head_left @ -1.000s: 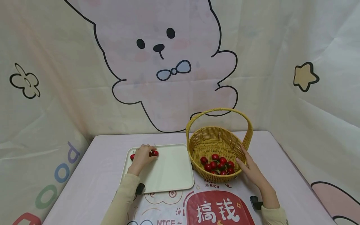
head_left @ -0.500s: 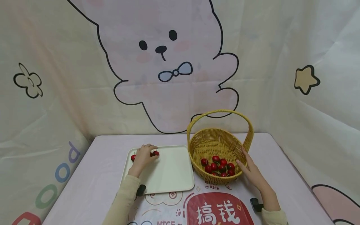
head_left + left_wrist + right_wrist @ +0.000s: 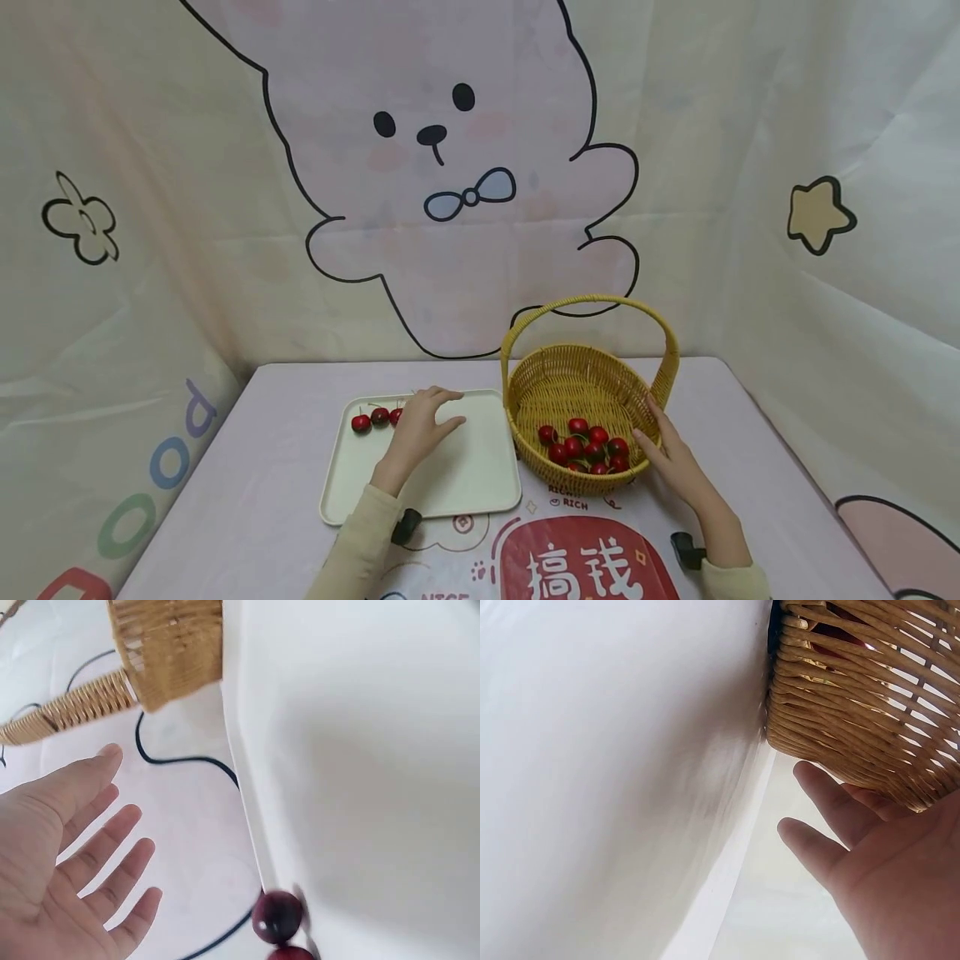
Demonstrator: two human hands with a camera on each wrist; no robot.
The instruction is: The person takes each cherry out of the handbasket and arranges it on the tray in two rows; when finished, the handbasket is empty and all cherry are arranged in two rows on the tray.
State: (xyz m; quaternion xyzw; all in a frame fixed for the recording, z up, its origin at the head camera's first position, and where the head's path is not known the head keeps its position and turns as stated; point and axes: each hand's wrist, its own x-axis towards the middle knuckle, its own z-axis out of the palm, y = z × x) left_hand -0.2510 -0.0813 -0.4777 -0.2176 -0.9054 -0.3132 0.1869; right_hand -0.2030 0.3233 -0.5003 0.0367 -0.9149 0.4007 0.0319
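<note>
My left hand (image 3: 420,423) hovers over the white tray (image 3: 480,492), thumb and fingers spread apart. Nothing lies between those fingers in the left wrist view. Red cherries (image 3: 380,417) with stems line the tray's far left part, and the hand may hide more of them. To the right stands a yellow wicker basket (image 3: 577,367) with a tall handle, several cherries (image 3: 573,447) gathered at its front. My right hand (image 3: 675,467) rests against the basket's right side, thumb at the rim. Extended fingers (image 3: 821,847) show outside the weave in the right wrist view.
The table (image 3: 288,417) has a pale cover with a red printed patch (image 3: 585,558) in front of the basket. Printed cloth walls (image 3: 285,308) rise behind and at both sides. The basket's handle (image 3: 592,298) arches high above its bowl.
My left hand has moved right along the tray, with the gap between thumb and fingers wider. Cherries it covered at the left now show. My right hand stays at the basket.
</note>
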